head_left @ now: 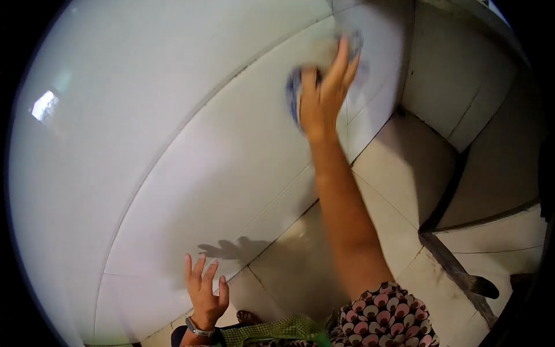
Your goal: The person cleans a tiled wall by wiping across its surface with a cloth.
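My right hand [326,95] is stretched up against the white tiled wall [231,156], pressing a blue and white cloth [293,95] to it. The cloth is blurred and shows at both sides of the hand. Lower down, at the left, my left hand [205,292] is raised with its fingers apart and nothing in it. A watch [199,328] is on that wrist, and the hand's shadow falls on the wall beside it.
Pale floor tiles [387,202] run along the foot of the wall. At the right are a grey tiled corner [457,75] and a dark raised edge [457,274]. A foot [247,316] shows at the bottom.
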`<act>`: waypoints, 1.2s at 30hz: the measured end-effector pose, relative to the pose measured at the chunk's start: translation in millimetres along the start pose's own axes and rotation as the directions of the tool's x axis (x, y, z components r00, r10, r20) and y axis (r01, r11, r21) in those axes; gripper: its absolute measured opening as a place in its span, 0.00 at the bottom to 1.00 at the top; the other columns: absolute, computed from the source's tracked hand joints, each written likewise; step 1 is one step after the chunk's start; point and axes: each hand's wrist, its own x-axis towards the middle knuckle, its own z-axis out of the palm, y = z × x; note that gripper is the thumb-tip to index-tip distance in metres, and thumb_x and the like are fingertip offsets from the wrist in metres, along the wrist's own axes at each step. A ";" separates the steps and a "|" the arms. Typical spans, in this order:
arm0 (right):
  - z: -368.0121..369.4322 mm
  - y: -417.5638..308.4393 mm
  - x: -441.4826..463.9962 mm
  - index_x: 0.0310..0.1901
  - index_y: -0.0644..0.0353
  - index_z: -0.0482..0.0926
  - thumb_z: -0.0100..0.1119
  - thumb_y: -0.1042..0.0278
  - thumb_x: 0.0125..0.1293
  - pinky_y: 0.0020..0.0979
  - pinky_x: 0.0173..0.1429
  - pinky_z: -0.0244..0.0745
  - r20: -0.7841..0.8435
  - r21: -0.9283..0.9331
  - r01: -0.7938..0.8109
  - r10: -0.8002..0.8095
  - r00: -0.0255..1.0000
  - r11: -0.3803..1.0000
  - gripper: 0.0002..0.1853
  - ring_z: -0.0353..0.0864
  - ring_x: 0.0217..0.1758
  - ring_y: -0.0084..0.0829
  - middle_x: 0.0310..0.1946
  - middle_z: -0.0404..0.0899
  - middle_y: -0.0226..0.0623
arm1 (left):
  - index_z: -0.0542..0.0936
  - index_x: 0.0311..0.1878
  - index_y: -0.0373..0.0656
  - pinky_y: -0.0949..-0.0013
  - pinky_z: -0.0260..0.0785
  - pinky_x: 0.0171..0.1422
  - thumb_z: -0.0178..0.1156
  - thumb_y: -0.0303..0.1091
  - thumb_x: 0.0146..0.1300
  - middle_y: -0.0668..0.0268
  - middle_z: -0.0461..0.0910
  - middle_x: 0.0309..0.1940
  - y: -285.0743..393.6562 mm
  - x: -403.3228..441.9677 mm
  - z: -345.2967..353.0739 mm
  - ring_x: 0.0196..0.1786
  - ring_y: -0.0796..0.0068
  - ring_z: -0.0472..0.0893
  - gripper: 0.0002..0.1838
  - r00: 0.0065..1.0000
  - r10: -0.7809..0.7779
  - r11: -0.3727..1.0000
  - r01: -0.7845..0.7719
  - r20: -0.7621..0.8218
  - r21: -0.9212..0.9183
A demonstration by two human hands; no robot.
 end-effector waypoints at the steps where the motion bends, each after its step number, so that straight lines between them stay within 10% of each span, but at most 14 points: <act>1: 8.1 -0.5 22.2 0.68 0.63 0.53 0.51 0.61 0.62 0.48 0.72 0.41 -0.078 -0.008 0.084 -0.084 0.993 0.996 0.34 0.47 0.71 0.54 0.68 0.48 0.58 | 0.75 0.53 0.40 0.43 0.52 0.67 0.57 0.24 0.54 0.51 0.66 0.60 -2.3 -2.5 -3.5 0.68 0.36 0.55 0.20 1.000 -0.003 1.000 0.003 0.014 0.001; 6: 13.8 11.6 96.1 0.65 0.69 0.56 0.47 0.62 0.63 0.44 0.70 0.52 -0.289 -0.287 0.066 -0.152 0.945 0.956 0.31 0.61 0.65 0.53 0.60 0.63 0.62 | 0.73 0.54 0.39 0.45 0.53 0.67 0.57 0.23 0.55 0.52 0.67 0.60 -2.8 9.3 -9.8 0.69 0.39 0.56 0.21 0.995 -0.096 0.995 0.096 -0.016 0.033; 13: -8.9 117.1 -42.9 0.69 0.60 0.47 0.46 0.72 0.62 0.49 0.70 0.49 -0.222 -0.031 -0.332 0.317 0.922 0.943 0.34 0.50 0.69 0.60 0.67 0.46 0.62 | 0.75 0.52 0.40 0.46 0.53 0.68 0.59 0.22 0.53 0.54 0.68 0.60 9.2 -0.7 0.8 0.69 0.42 0.58 0.20 0.998 -0.002 0.999 -0.001 0.061 0.050; 15: -18.0 145.7 -101.5 0.69 0.59 0.48 0.47 0.72 0.61 0.49 0.70 0.49 -0.179 0.021 -0.238 0.238 0.955 0.971 0.34 0.49 0.70 0.59 0.68 0.47 0.61 | 0.76 0.52 0.40 0.46 0.54 0.67 0.60 0.22 0.53 0.54 0.68 0.59 13.2 0.6 7.5 0.69 0.43 0.58 0.20 0.995 -0.001 1.000 0.002 0.099 -0.009; 20: -16.5 193.0 -179.5 0.67 0.64 0.50 0.48 0.73 0.59 0.48 0.68 0.54 -0.105 -0.394 -0.559 0.568 0.816 0.730 0.34 0.57 0.67 0.54 0.63 0.57 0.59 | 0.77 0.50 0.41 0.49 0.57 0.67 0.60 0.22 0.52 0.54 0.71 0.57 -0.7 22.3 36.7 0.67 0.44 0.61 0.19 0.987 0.061 0.995 -0.048 0.148 -0.091; 27: -20.3 146.1 -132.4 0.61 0.66 0.62 0.47 0.76 0.53 0.48 0.66 0.56 -0.029 -0.456 -0.500 0.549 0.835 0.736 0.29 0.63 0.61 0.54 0.60 0.59 0.59 | 0.78 0.47 0.40 0.50 0.59 0.64 0.60 0.22 0.52 0.53 0.72 0.55 -1.5 57.3 48.1 0.67 0.43 0.62 0.17 0.968 0.201 0.971 -0.177 0.149 -0.160; 36: 54.9 2.0 -114.7 0.63 0.60 0.65 0.54 0.76 0.47 0.49 0.71 0.48 0.195 0.128 -0.004 -0.021 0.981 0.992 0.35 0.56 0.65 0.62 0.64 0.53 0.64 | 0.78 0.47 0.38 0.50 0.58 0.66 0.58 0.24 0.56 0.53 0.72 0.56 4.9 87.1 60.0 0.68 0.45 0.61 0.14 0.958 0.221 0.964 -0.185 0.185 -0.192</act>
